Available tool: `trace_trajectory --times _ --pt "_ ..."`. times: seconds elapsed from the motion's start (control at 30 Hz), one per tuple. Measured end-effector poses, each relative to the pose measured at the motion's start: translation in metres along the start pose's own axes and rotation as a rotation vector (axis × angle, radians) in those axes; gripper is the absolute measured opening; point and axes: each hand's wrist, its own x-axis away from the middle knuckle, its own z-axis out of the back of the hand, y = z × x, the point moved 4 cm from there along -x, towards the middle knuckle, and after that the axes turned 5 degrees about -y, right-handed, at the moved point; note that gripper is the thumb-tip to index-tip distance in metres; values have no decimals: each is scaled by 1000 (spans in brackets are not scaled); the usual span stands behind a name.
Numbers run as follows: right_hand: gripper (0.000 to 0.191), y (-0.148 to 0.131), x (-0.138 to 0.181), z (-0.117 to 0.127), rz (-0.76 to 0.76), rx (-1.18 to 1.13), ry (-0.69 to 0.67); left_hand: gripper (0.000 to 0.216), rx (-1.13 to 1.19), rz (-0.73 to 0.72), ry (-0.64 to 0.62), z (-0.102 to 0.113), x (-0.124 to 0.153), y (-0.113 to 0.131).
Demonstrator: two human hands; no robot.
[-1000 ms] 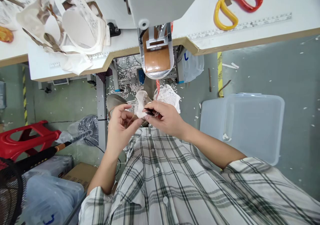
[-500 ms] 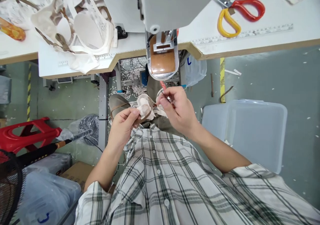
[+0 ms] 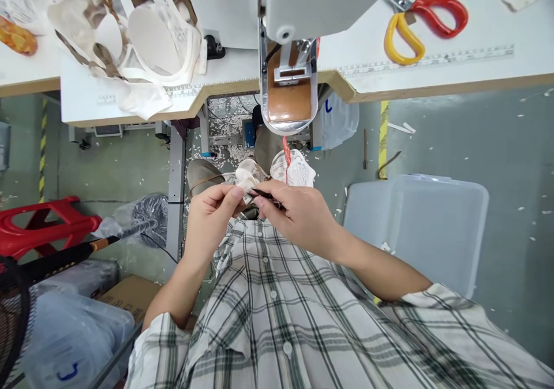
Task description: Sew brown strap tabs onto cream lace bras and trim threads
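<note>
Now, right at the fingertips, the white lace garment (image 3: 247,176) is pinched between the left hand's (image 3: 212,216) thumb and forefinger. Meanwhile, the right hand (image 3: 298,219) grips a black tool (image 3: 261,194), its tip beside the fabric, contact impossible to tell. Both hands sit clear of the bench's (image 3: 489,25) notched front edge and the overhanging machine arm (image 3: 289,112); rightward, floor (image 3: 454,129) separates that edge from a translucent tub (image 3: 437,227).
</note>
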Motion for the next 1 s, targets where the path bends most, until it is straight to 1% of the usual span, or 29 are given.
trace_trajectory --times 0.27,0.53,0.63,0.73,0.83,0.9,0.93,1.0 --pt "25 1 -2 1 0 35 -8 22 -65 -30 31 -2 1 2" --pt "26 4 -3 -1 7 82 -28 23 -82 -18 35 -1 0 -3" --pt "25 5 -4 -2 17 99 -19 25 -103 -21 49 -1 0 -4" --pt "24 6 -5 -3 -6 91 -9 27 -135 -29 67 -4 1 -5" --pt "22 9 -6 -5 -58 27 -18 28 -143 -26 78 -6 1 -8" --pt "19 12 -7 -8 -96 -70 -40 28 -133 -17 80 -7 1 -12" --pt "18 14 -8 -10 -114 -156 -54 28 -121 -13 78 -6 1 -14" --pt "17 18 -9 -11 -152 -412 -57 27 -82 8 59 -6 0 -22"
